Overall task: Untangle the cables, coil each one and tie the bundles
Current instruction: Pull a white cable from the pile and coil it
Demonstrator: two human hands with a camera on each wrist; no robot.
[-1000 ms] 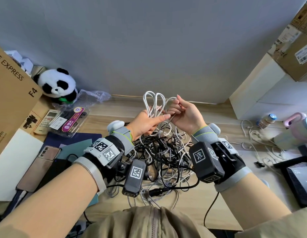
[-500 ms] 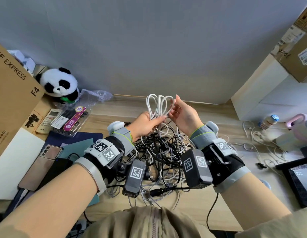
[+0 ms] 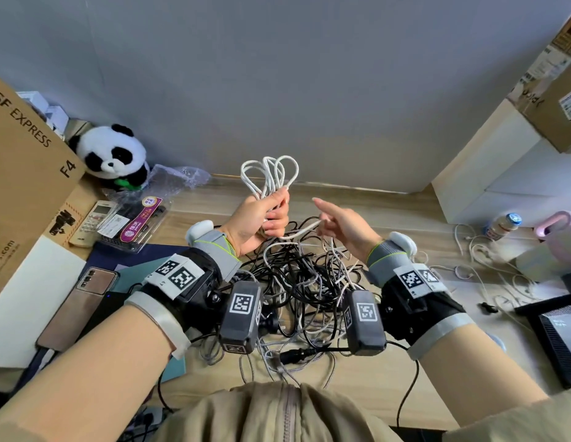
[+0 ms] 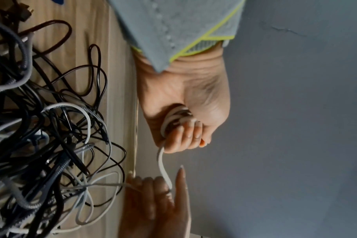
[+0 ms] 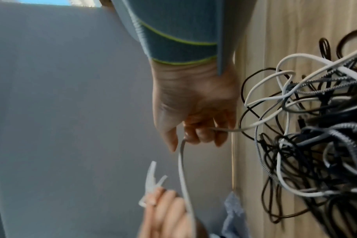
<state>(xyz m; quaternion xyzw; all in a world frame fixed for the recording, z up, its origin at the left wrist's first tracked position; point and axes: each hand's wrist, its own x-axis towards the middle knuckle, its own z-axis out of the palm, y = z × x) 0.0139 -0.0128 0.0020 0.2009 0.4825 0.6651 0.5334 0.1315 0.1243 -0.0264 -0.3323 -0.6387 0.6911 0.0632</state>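
Coil: white cable (image 3: pixel 269 177) gathered into several long loops, held up above the desk (image 3: pixel 367 215) in front of the grey wall; long axis upright, rounded loop ends pointing up, gathered ends down inside the fist.
Left hand (image 3: pixel 258 220): clenched round the lower part of the loops, fingers wrapped over the strands.
Free run: one strand leaves the bottom of the left fist, sags, crosses to the right hand (image 3: pixel 348 223).
Right hand: index finger straight, pointing toward the coil; other fingers curled round the strand, grasping it; beside the left hand, not touching it.
Far side: strand goes on from the right hand down into the cable pile (image 3: pixel 297 282).
Pile: black, grey and white cables tangled on the desk, below and between both wrists.
Surroundings: panda toy (image 3: pixel 113 156) and cardboard box (image 3: pixel 26 173) far left; phone (image 3: pixel 77 307) near left; bottle (image 3: pixel 502 225) right.
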